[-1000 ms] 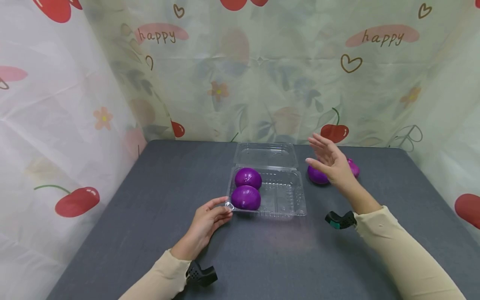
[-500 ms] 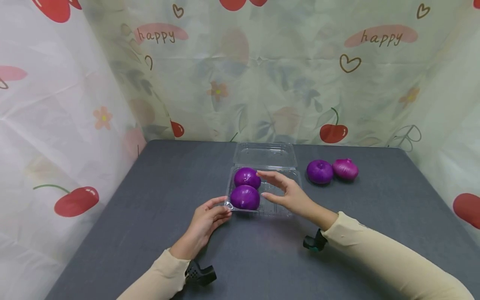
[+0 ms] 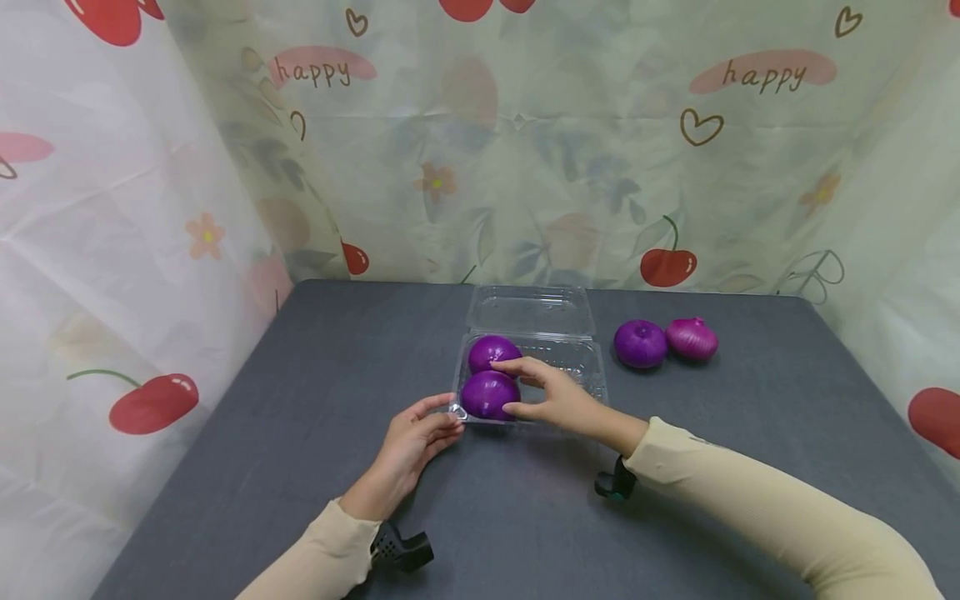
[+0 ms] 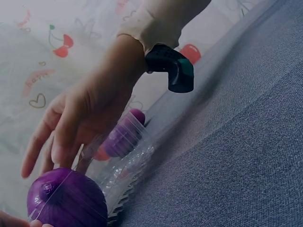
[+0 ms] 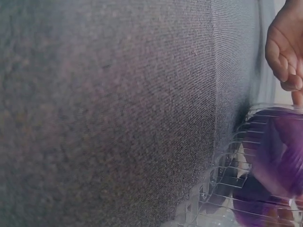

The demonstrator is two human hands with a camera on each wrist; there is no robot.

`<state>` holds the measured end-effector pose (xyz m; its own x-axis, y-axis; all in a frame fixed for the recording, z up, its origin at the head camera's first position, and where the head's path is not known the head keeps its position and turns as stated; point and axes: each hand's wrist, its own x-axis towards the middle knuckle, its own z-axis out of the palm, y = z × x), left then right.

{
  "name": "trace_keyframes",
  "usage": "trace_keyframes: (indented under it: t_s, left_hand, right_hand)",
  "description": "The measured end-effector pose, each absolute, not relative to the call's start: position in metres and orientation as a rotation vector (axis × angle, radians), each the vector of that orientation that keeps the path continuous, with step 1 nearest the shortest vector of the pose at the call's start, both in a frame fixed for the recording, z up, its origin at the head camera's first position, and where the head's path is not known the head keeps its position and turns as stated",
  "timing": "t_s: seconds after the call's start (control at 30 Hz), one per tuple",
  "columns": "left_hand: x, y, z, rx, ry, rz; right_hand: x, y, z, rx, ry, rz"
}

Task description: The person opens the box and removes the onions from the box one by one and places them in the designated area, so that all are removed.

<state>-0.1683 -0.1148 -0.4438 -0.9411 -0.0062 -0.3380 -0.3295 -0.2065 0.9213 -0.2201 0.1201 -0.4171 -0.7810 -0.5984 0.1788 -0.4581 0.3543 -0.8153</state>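
In the head view my left hand (image 3: 412, 437) pinches the near left corner of a clear plastic clamshell box (image 3: 566, 362), its lid folded back. Two purple onions sit in its left half, a front onion (image 3: 489, 396) and a rear onion (image 3: 493, 353). My right hand (image 3: 558, 396) reaches in from the right, its index finger over the far side of the front onion and its thumb by the near side. In the left wrist view the right fingers (image 4: 66, 127) spread right at that onion (image 4: 66, 201). The right wrist view shows purple skin (image 5: 274, 151) through the ribbed plastic.
To the right of the box two more purple onions, one rounder (image 3: 640, 343) and one pointed (image 3: 692, 339), lie side by side on the dark grey tabletop (image 3: 300, 367). A printed curtain (image 3: 517, 167) encloses the back and sides.
My right hand has swung left from over the two onions on the table to the front onion in the box, lowering its fingers about it. The left hand stays at the corner.
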Motion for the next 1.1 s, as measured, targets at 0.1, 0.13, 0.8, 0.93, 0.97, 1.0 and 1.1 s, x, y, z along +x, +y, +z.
trace_keyframes:
  t_s: [0.1,0.13,0.8,0.93,0.97,1.0,1.1]
  left_hand:
    - [-0.168,-0.115,-0.443,-0.393,1.833,2.249]
    - [-0.168,-0.115,-0.443,-0.390,1.832,2.249]
    - [-0.168,-0.114,-0.444,-0.415,1.832,2.257]
    - [-0.168,-0.114,-0.444,-0.416,1.833,2.256]
    - [-0.167,-0.114,-0.444,-0.415,1.832,2.257]
    - [-0.167,-0.114,-0.444,-0.414,1.831,2.258]
    - [-0.167,-0.114,-0.444,-0.413,1.829,2.261]
  right_hand:
    - [-0.221,0.118,-0.418,-0.964,2.462,-1.374]
    - [-0.222,0.118,-0.418,-0.968,2.462,-1.367]
    - [-0.221,0.105,-0.420,-0.707,2.523,-1.321]
    - [-0.223,0.105,-0.420,-0.675,2.468,-1.333]
    - [-0.223,0.105,-0.420,-0.671,2.448,-1.337]
    - [-0.224,0.105,-0.419,-0.668,2.430,-1.341]
    - [-0.225,0.105,-0.419,-0.663,2.391,-1.346]
